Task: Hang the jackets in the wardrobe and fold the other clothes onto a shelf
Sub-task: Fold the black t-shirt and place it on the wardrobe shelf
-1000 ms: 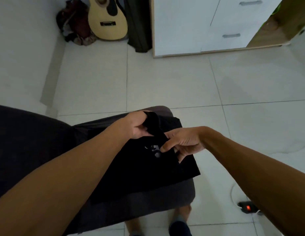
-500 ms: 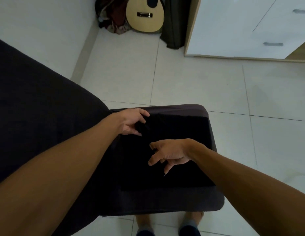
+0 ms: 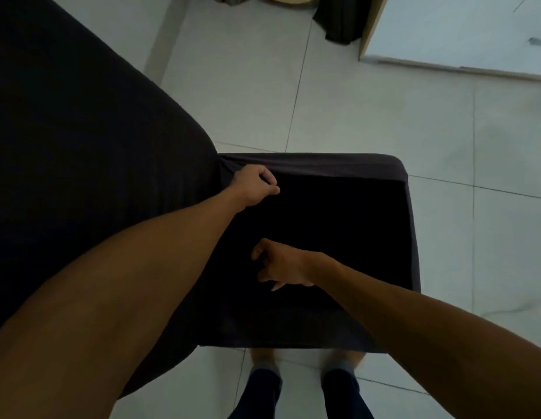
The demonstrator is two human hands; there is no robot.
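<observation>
A black garment (image 3: pixel 339 225) lies spread flat on a dark grey cushioned seat (image 3: pixel 396 167). My left hand (image 3: pixel 254 187) is at the garment's far left corner and pinches the cloth between thumb and fingers. My right hand (image 3: pixel 281 264) hovers over the garment's near left part with fingers loosely curled and spread, and I see nothing held in it. The garment is so dark that its edges and folds are hard to make out.
A large dark sofa body (image 3: pixel 81 146) fills the left. A white wardrobe (image 3: pixel 457 28) stands at the far right, with a dark cloth (image 3: pixel 339 22) hanging beside it. Pale floor tiles (image 3: pixel 354 101) surround the seat. My feet (image 3: pixel 305 385) stand at its near edge.
The view tilted down and closer to the seat. The garment went from bunched between both hands to lying flat. My right hand let go and moved toward me; my left hand stays at the far corner.
</observation>
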